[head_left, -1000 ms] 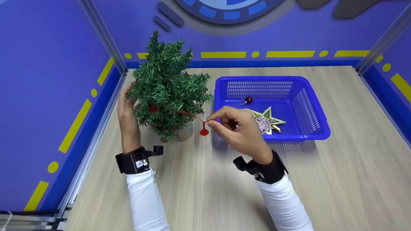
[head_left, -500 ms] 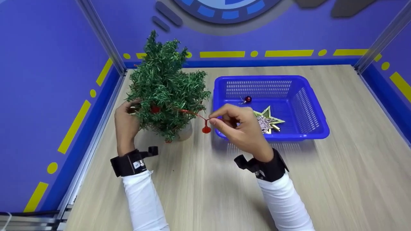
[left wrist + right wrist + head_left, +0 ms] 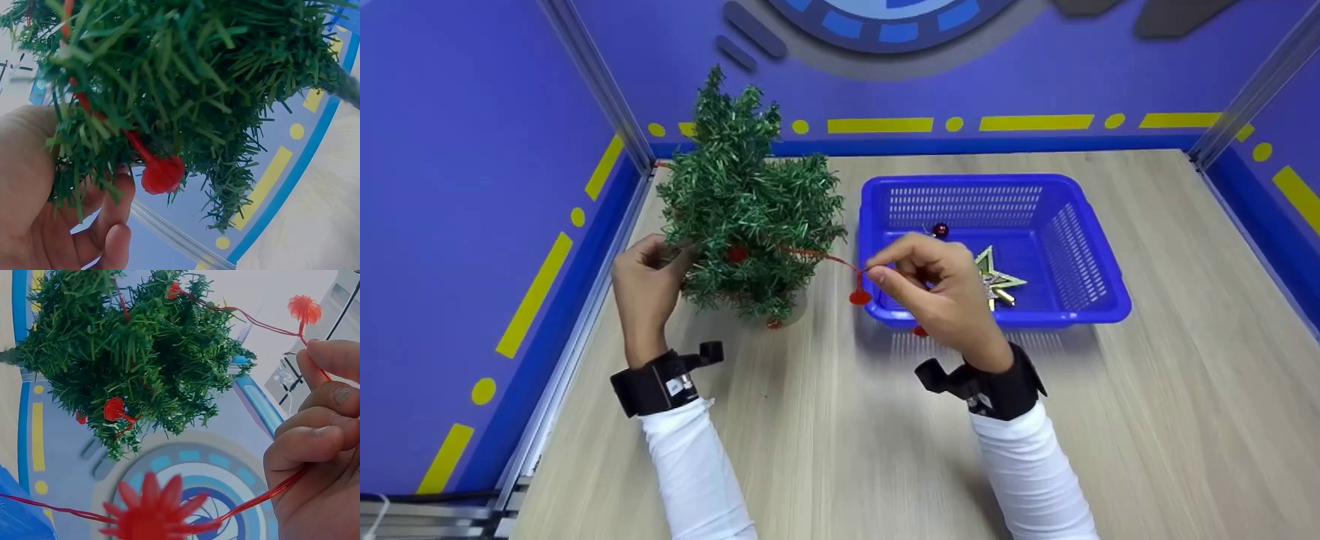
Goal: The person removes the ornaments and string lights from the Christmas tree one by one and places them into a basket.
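Note:
A small green artificial Christmas tree (image 3: pixel 750 187) stands at the left of the table. My left hand (image 3: pixel 647 292) holds a branch at its left side, with some fingertips hidden behind the needles in the head view. My right hand (image 3: pixel 949 296) pinches a thin red light-string-like garland (image 3: pixel 826 257) between thumb and index finger. From the tree the cord runs out to this pinch, and a red flower-shaped pendant (image 3: pixel 860 298) hangs beside the fingertips. Closer to the camera, the right wrist view has another blurred red pendant (image 3: pixel 147 514). One more red pendant (image 3: pixel 163 174) lies against the needles in the left wrist view.
Right of the tree sits a blue plastic basket (image 3: pixel 1050 319), partly behind my right hand. It contains a gold star (image 3: pixel 988 261) and a dark red ball ornament (image 3: pixel 940 229). Blue printed panels (image 3: pixel 885 90) close off the back and sides.
My left hand has come down and toward me along the tree's left side, its fingers now drawn in on a branch. My right hand has moved slightly right with the garland, whose pendant followed.

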Demonstrator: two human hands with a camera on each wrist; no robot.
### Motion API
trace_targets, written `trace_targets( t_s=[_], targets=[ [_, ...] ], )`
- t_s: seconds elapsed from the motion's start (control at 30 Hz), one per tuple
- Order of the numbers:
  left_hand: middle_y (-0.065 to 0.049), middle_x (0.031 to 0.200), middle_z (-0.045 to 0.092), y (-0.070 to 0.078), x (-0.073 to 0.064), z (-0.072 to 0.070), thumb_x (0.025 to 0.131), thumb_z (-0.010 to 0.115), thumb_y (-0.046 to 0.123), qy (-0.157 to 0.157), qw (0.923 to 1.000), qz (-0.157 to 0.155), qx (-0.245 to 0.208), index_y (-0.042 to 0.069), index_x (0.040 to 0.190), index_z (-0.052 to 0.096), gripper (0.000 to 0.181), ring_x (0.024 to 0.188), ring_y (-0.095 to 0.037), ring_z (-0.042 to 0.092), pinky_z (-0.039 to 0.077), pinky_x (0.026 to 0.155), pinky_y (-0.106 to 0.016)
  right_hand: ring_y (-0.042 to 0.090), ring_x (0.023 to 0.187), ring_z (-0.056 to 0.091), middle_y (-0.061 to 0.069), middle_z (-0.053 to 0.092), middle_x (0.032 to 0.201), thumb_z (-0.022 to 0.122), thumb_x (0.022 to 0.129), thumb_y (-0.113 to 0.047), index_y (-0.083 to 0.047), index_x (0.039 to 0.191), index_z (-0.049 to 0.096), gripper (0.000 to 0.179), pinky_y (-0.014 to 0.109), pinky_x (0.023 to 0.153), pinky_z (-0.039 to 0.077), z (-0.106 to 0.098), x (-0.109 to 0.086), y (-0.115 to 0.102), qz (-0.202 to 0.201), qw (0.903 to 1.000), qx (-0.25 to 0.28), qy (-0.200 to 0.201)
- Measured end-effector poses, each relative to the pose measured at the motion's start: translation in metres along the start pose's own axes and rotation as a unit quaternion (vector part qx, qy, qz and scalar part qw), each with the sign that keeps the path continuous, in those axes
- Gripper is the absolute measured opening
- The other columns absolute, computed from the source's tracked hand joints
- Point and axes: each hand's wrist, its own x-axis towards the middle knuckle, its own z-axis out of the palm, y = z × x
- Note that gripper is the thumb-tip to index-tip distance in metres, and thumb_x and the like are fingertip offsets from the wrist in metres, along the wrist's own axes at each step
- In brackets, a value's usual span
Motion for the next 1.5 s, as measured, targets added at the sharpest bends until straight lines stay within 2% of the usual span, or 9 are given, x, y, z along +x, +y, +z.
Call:
trace_targets(
  t_s=[0.17, 0.4, 0.5, 0.6, 0.73, 0.93, 1.07, 1.27, 1.5],
  targets=[
    [0.003, 0.060, 0.042, 0.002, 0.000, 0.001, 0.091, 0.076, 0.025, -0.005, 0.9994, 0.033, -0.012, 0.011, 0.075, 0.053, 0.031, 0.053, -0.012, 0.042, 0.031, 0.053, -0.028, 0.008, 0.050, 0.034, 0.001, 0.042, 0.059, 0.071, 0.091, 0.002, -0.004, 0.095, 0.075, 0.008, 0.024, 0.044, 0.024, 0.003, -0.002, -0.004, 0.009, 0.9988, 0.005, -0.049],
    [0.006, 0.102, 0.068, 0.008, 0.001, 0.002, 0.094, 0.070, 0.019, 0.039, 0.9961, 0.031, -0.073, 0.013, 0.101, 0.073, 0.010, 0.090, -0.011, 0.064, 0.049, 0.079, -0.025, 0.006, 0.050, 0.035, -0.001, 0.045, 0.059, 0.070, 0.092, 0.002, -0.010, 0.099, 0.075, 0.015, 0.024, 0.046, 0.027, 0.014, -0.003, -0.010, -0.005, 0.9912, 0.022, -0.130],
    [-0.005, 0.113, 0.069, 0.012, -0.001, 0.000, 0.094, 0.064, 0.007, 0.061, 0.9797, 0.079, -0.174, 0.008, 0.118, 0.072, 0.025, 0.097, -0.021, 0.064, 0.049, 0.086, -0.030, 0.004, 0.051, 0.035, -0.002, 0.050, 0.061, 0.070, 0.095, -0.005, -0.012, 0.099, 0.075, 0.010, 0.023, 0.047, 0.027, 0.014, -0.003, -0.011, 0.009, 0.9846, 0.014, -0.174],
    [-0.011, 0.125, 0.067, 0.016, -0.003, 0.001, 0.094, 0.057, 0.003, 0.044, 0.9548, 0.130, -0.263, 0.004, 0.127, 0.067, 0.034, 0.106, -0.029, 0.062, 0.048, 0.094, -0.034, 0.003, 0.052, 0.035, -0.002, 0.049, 0.061, 0.070, 0.096, -0.010, -0.011, 0.097, 0.075, 0.006, 0.022, 0.047, 0.028, 0.011, -0.004, -0.010, 0.022, 0.9714, 0.020, -0.236],
    [-0.010, 0.128, 0.067, 0.021, -0.004, 0.005, 0.096, 0.054, 0.006, 0.021, 0.9333, 0.176, -0.312, -0.001, 0.121, 0.069, 0.030, 0.117, -0.030, 0.060, 0.045, 0.103, -0.036, 0.003, 0.051, 0.036, 0.000, 0.045, 0.060, 0.068, 0.097, -0.007, -0.009, 0.098, 0.074, 0.006, 0.020, 0.046, 0.030, 0.011, -0.004, -0.010, 0.020, 0.9566, 0.047, -0.287],
    [-0.004, 0.102, 0.071, 0.025, -0.005, 0.012, 0.089, 0.063, -0.002, 0.018, 0.9189, 0.209, -0.334, -0.009, 0.087, 0.066, 0.008, 0.098, -0.019, 0.064, 0.049, 0.084, -0.030, 0.006, 0.048, 0.040, 0.001, 0.054, 0.060, 0.068, 0.095, 0.000, -0.007, 0.098, 0.073, 0.010, 0.021, 0.045, 0.031, 0.011, -0.004, -0.012, -0.013, 0.9747, 0.063, -0.214],
    [-0.005, 0.092, 0.068, 0.026, -0.005, 0.013, 0.089, 0.065, 0.001, 0.029, 0.9100, 0.218, -0.351, -0.007, 0.087, 0.067, 0.008, 0.075, -0.014, 0.056, 0.043, 0.068, -0.025, 0.009, 0.051, 0.040, 0.003, 0.054, 0.065, 0.066, 0.096, -0.002, -0.001, 0.097, 0.071, 0.004, 0.023, 0.045, 0.031, 0.009, -0.005, -0.013, -0.019, 0.9863, 0.082, -0.142],
    [-0.011, 0.103, 0.070, 0.028, -0.006, 0.011, 0.088, 0.066, 0.007, 0.069, 0.9115, 0.219, -0.341, -0.007, 0.101, 0.069, 0.019, 0.093, -0.021, 0.063, 0.048, 0.079, -0.029, 0.012, 0.054, 0.041, 0.004, 0.056, 0.075, 0.060, 0.100, -0.002, 0.003, 0.096, 0.062, 0.007, 0.028, 0.046, 0.033, 0.010, -0.004, -0.012, 0.013, 0.9887, 0.110, -0.101],
    [-0.009, 0.101, 0.071, 0.029, -0.007, 0.011, 0.088, 0.067, 0.004, 0.085, 0.9233, 0.201, -0.316, -0.004, 0.105, 0.072, 0.019, 0.084, -0.018, 0.063, 0.047, 0.072, -0.027, 0.009, 0.055, 0.041, 0.002, 0.050, 0.072, 0.066, 0.094, 0.001, -0.004, 0.105, 0.065, 0.013, 0.026, 0.047, 0.032, 0.013, -0.003, -0.007, 0.055, 0.9922, 0.050, -0.100]
  ],
)
